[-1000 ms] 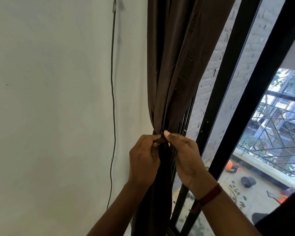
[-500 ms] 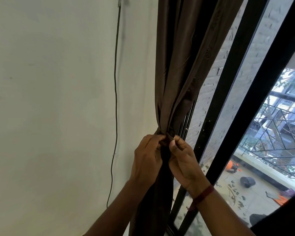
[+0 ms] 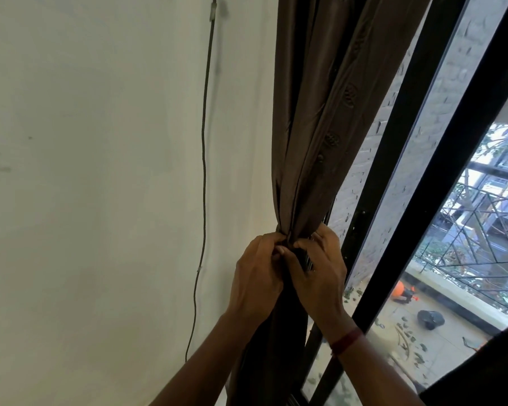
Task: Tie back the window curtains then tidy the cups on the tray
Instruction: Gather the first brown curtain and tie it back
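Pale wall [image 3: 85, 171] on the left with a thin cable [image 3: 204, 159] running down it, black window frame [image 3: 399, 148] on the right, balcony railing [image 3: 478, 230] visible through the glass. Brown curtain [image 3: 314, 118] hangs between wall and frame, gathered into a tight bunch at mid-height, where both hands meet. Left hand [image 3: 257, 278] grip is clenched on the bunched curtain from the wall side, right hand [image 3: 320, 271] grip pinches the same bunch from the window side, fingertips of the two hands touching; red band [image 3: 346, 341] on the right wrist, tie itself too hidden to make out.
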